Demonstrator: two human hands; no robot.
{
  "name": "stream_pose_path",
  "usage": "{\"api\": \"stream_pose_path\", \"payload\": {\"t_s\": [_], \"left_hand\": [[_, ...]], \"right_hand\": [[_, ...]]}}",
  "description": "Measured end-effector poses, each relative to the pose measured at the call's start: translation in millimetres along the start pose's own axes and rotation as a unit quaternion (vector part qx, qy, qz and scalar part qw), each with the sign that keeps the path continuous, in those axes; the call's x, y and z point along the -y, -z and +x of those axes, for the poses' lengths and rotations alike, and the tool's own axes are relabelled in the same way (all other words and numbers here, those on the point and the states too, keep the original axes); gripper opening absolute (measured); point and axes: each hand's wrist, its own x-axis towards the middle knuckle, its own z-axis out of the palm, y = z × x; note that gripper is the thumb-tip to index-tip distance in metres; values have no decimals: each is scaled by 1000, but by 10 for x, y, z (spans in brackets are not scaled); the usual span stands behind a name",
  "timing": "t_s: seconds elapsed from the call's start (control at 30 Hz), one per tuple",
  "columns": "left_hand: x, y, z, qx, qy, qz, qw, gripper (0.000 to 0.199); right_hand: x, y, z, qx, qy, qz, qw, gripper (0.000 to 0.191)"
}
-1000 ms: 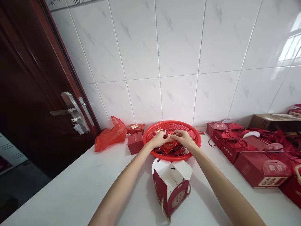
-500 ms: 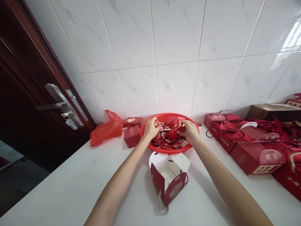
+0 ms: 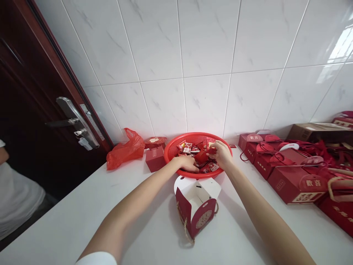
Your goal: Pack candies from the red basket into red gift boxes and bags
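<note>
A red plastic basket against the tiled wall holds many wrapped candies, mostly red. Inside its near left part, my left hand reaches down among the candies; its fingertips are hidden, so its grip is unclear. At the basket's right side, my right hand is closed on a red wrapped candy. Just in front of the basket stands a dark red gift box with its top flaps open, a white inside and rope handles. Neither hand touches this box.
A red plastic bag and a small red box lie left of the basket. Several closed gift boxes line the right side. A door is at the left, with a person in a white shirt beside it.
My left hand has moved from the basket's left rear down to its near middle. My right hand stays at the right side with candy. A person has come into view at the left.
</note>
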Motion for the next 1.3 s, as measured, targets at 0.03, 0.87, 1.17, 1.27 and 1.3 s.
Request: {"api": "stream_pose_path", "payload": {"t_s": [0.03,0.87,1.17,1.27,1.3], "left_hand": [[-13,14,5,12,9,-10,1000,43],[258,-88,125,-147,-102,-460,870,39],[276,-61,114,-232,-149,-579,768,35],[285,-54,132,-281,-167,-567,756,36],[286,-52,134,-292,-165,-566,753,36]], "right_hand": [[-3,-1,4,0,2,1,1000,25],[-44,52,29,-22,56,11,998,18],[-44,33,30,-46,82,17,995,21],[-36,30,20,-45,80,13,996,22],[-33,30,16,-40,78,10,996,23]]}}
